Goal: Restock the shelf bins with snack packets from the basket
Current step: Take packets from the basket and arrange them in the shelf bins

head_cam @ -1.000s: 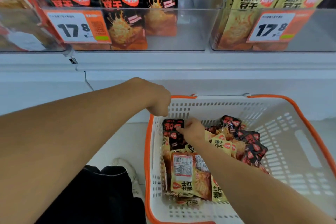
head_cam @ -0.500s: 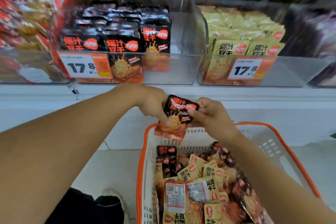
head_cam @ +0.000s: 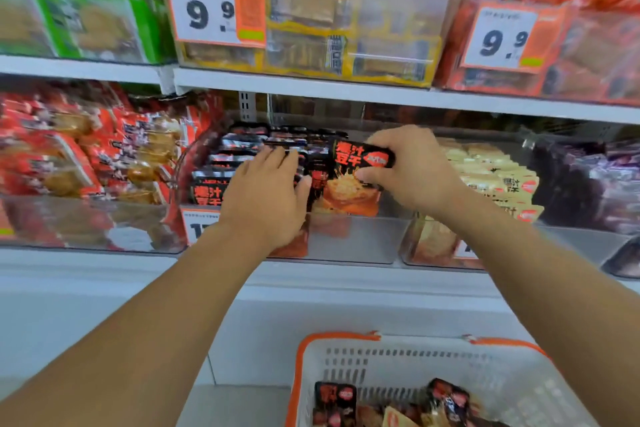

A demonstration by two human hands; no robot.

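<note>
1. Our right hand (head_cam: 412, 170) pinches a black-and-orange foil snack packet (head_cam: 353, 180) by its top edge, fingers curled over the top and thumb pressed on its front.
2. That packet hangs upright over the right end of a clear plastic shelf bin (head_cam: 353, 243), directly between our two hands.
3. Our left hand (head_cam: 266, 198) lies flat with its fingers straight, resting on the row of matching black packets (head_cam: 225, 163) already standing in that bin; it grips nothing.
4. The thumb of our left hand is close to the left edge of the held packet; whether they touch, we cannot tell.
5. Just right of our right hand, a neighbouring clear bin holds pale yellow packets (head_cam: 491, 177).
6. Left of our left hand, another bin holds red-and-white packets (head_cam: 104, 156).
7. Below both forearms, near our right arm, stands a white perforated plastic basket with an orange rim (head_cam: 346, 336), with more black and yellow packets lying inside it.
8. Above our hands, an upper shelf carries two white-and-orange price tags (head_cam: 214, 9), each reading 9.9.
</note>
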